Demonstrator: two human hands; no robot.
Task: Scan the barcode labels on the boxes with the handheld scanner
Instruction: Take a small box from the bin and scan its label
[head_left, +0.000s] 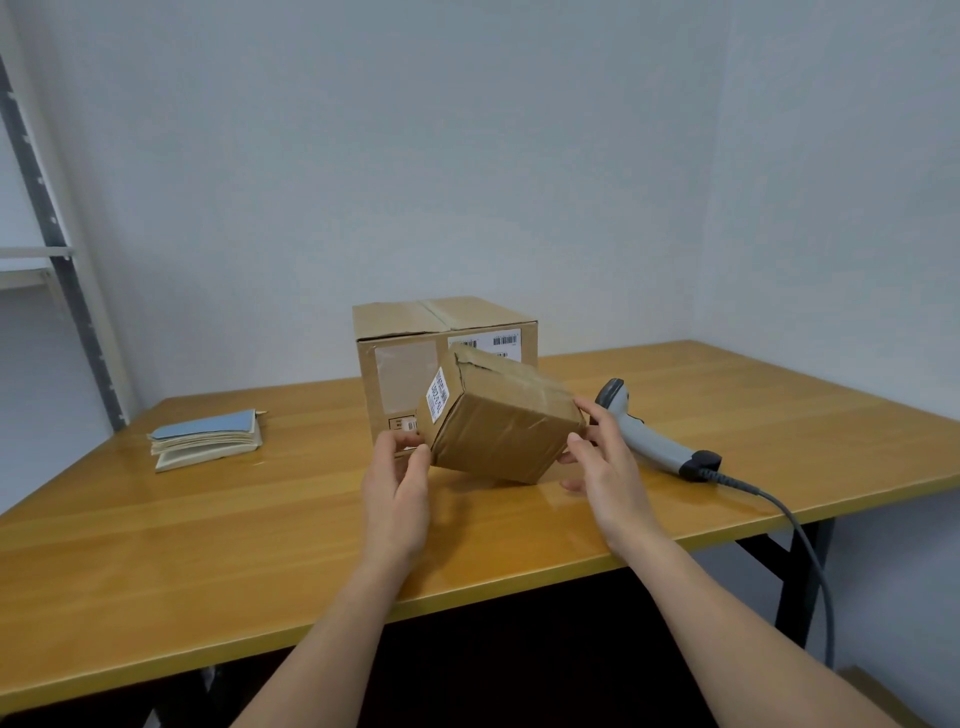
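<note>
Both hands, left hand (397, 491) and right hand (605, 470), grip the tilted small box (498, 423) at frame centre, turning its label (437, 394) into view; next, the right probably frees itself for the scanner (657, 434) lying center-right.

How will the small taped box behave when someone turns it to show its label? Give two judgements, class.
Probably light: the small taped box sits tilted between the left hand and right hand. Its glossy tape may be slippery. The dented, creased top suggests soft cardboard that yields.
</note>
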